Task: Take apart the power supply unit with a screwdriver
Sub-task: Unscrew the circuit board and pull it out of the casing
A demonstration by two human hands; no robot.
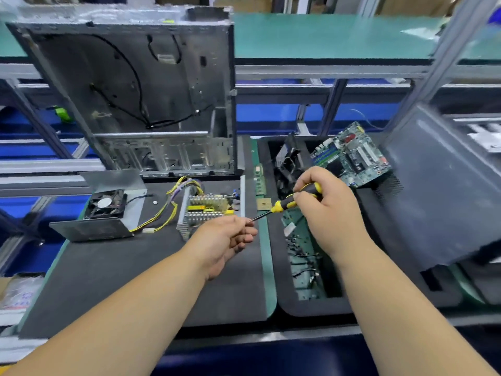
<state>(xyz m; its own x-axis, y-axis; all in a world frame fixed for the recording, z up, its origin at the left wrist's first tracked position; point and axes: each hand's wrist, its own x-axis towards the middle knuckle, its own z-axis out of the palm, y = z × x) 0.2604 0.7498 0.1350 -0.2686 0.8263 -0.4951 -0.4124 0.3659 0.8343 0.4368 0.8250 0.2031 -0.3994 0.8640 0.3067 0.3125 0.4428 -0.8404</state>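
1. The power supply (pixel 208 210) lies opened on the black mat (pixel 135 280) of the worktop, toward the mat's far right corner. Its circuit board, with finned heat sinks and a bundle of yellow wires, sits bare in the metal base.
2. Its cover (pixel 105 213), with the fan on it, lies near the mat's far left corner, apart from the base but joined to it by wires.
3. Judged from its looks, the base is stiff sheet metal with thin edges; the board is fragile. It is best held by the metal side walls, not by parts or wires.
4. The right hand (pixel 325 210) has its fingers curled round the yellow-and-black handle of the screwdriver (pixel 284 204).
5. The left hand (pixel 227 240) pinches the screwdriver's tip with its fingertips; whether a screw sits there cannot be told.
6. The power supply lies just beyond the left hand, partly hidden by it, and left of the right hand.
7. Neither hand visibly touches the power supply.
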